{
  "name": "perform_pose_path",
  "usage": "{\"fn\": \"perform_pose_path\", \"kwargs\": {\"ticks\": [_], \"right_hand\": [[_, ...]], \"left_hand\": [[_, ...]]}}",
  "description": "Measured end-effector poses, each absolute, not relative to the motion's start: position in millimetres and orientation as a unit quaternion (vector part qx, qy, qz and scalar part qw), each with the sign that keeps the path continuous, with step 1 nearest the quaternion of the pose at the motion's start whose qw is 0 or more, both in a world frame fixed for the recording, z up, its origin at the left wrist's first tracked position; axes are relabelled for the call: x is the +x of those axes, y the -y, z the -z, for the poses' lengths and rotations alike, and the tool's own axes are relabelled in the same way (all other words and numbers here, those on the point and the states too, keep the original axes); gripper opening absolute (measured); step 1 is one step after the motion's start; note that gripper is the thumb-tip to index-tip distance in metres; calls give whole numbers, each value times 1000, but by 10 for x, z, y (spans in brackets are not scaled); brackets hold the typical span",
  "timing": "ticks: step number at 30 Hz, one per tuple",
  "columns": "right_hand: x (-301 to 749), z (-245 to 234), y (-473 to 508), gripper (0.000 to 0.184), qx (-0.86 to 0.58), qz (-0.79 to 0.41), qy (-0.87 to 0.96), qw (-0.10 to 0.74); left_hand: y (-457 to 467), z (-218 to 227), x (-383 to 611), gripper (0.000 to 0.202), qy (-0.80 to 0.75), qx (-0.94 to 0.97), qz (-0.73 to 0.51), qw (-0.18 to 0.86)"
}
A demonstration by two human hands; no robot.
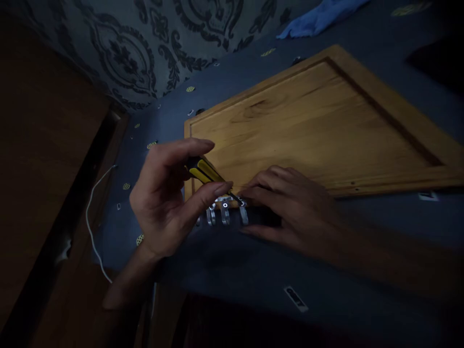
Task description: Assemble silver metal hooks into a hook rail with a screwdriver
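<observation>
Dim light here. I've got a grey damask-patterned wall (250, 21) ahead, dark brown wood (47, 121) on my left, blue yellow-printed cloth (253, 266) below.

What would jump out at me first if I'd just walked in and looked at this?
Probably the big wooden board, lying across the dark blue surface. Then the yellow-and-black screwdriver in the left hand, its tip at the rightmost of the shiny metal pieces along the board's near edge. A bright blue cloth lies beyond.
</observation>
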State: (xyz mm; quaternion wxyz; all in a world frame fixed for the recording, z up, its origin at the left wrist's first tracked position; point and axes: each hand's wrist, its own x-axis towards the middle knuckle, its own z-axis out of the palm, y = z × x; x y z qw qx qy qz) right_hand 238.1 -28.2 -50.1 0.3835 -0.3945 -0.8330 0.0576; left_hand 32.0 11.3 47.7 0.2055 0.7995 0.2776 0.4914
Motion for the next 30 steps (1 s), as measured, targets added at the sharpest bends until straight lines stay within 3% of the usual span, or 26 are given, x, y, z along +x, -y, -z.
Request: {"fn": "perform_pose_path", "kwargs": {"ticks": [5, 13, 21, 24, 28, 30], "right_hand": [[2394, 473, 277, 38, -391, -73, 837, 375], [2414, 440, 283, 40, -392, -75, 842, 362], [2417, 342, 311, 35, -399, -99, 849, 332], [2418, 361, 285, 34, -388, -83, 852, 340], [2398, 464, 236, 36, -377, -53, 852, 361], [2377, 528, 230, 38, -380, -53, 842, 379]], "left_hand": [[-223, -514, 282, 42, -237, 823, -453, 248], [-252, -473, 308, 40, -235, 831, -447, 233], [-203, -564, 312, 31, -245, 773, -442, 384], [-203, -538, 289, 30, -255, 799, -427, 338], [-220, -476, 266, 32, -237, 853, -429, 180], [-227, -452, 254, 34, -231, 837, -466, 168]]}}
